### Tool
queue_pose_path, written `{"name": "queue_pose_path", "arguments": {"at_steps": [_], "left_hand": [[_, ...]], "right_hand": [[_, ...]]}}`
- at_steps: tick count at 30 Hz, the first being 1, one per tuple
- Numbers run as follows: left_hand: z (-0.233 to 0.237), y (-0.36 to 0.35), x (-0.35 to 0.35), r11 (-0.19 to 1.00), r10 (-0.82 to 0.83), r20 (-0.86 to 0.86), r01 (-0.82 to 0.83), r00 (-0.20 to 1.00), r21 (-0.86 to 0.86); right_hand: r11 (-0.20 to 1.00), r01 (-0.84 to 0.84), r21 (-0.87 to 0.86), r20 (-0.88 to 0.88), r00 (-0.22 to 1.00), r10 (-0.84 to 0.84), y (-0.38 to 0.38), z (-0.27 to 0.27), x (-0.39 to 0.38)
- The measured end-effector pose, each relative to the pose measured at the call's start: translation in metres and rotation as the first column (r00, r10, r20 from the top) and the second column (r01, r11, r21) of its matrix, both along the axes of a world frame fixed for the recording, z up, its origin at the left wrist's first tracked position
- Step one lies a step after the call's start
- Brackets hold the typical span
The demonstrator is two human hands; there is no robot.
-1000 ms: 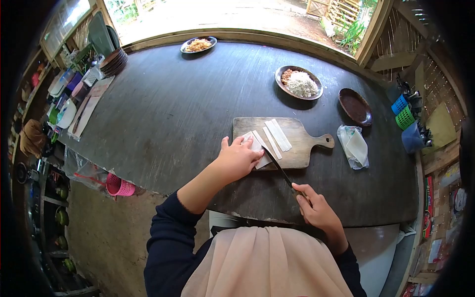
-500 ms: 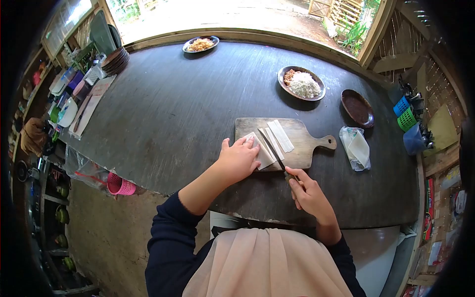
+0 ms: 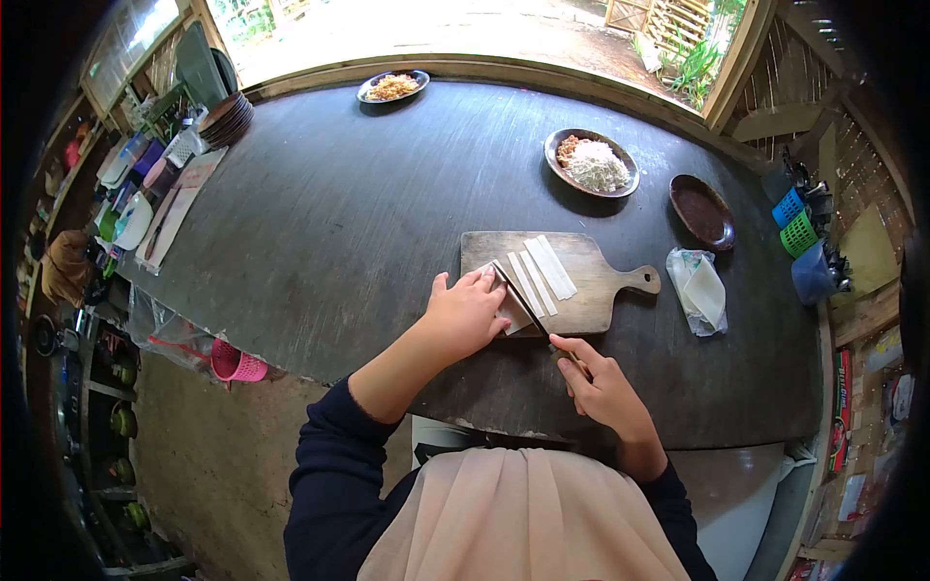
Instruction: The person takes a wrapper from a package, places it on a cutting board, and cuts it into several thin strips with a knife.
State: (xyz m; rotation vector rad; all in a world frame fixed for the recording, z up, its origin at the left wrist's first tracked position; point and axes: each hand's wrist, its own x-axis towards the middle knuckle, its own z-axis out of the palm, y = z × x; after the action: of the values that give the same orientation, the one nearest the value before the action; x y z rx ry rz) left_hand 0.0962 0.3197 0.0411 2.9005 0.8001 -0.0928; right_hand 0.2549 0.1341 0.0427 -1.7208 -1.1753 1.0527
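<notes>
My left hand (image 3: 463,316) lies with fingers spread on a pale stack of thin dough wrappers (image 3: 513,318), pressing it to a wooden cutting board (image 3: 593,302). My right hand (image 3: 605,389) is closed round the handle of a knife (image 3: 525,304). The blade rests along the right edge of the wrappers, close to my left fingertips. Several cut pale strips (image 3: 550,269) lie side by side on the board, right of the blade. Part of the stack is hidden under my left hand.
Beyond the board stands a plate of white flour and reddish food (image 3: 599,167). To the right are an empty brown dish (image 3: 701,211) and a plastic packet of wrappers (image 3: 697,290). Another food plate (image 3: 392,87) sits at the back; stacked plates (image 3: 226,121) stand far left.
The knife has shifted left from among the cut strips to the edge of the wrapper stack. A strip now lies apart from the stack. My left hand has barely moved.
</notes>
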Motion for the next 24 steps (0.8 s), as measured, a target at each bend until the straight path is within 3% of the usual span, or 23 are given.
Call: {"name": "queue_pose_path", "arguments": {"at_steps": [24], "left_hand": [[-0.0064,0.0053,-0.0009,0.999,-0.032,0.065,0.033,0.997,-0.015]], "right_hand": [[1.0,-0.014,-0.01,-0.024,1.0,0.014,0.0012,0.0043,-0.0006]]}}
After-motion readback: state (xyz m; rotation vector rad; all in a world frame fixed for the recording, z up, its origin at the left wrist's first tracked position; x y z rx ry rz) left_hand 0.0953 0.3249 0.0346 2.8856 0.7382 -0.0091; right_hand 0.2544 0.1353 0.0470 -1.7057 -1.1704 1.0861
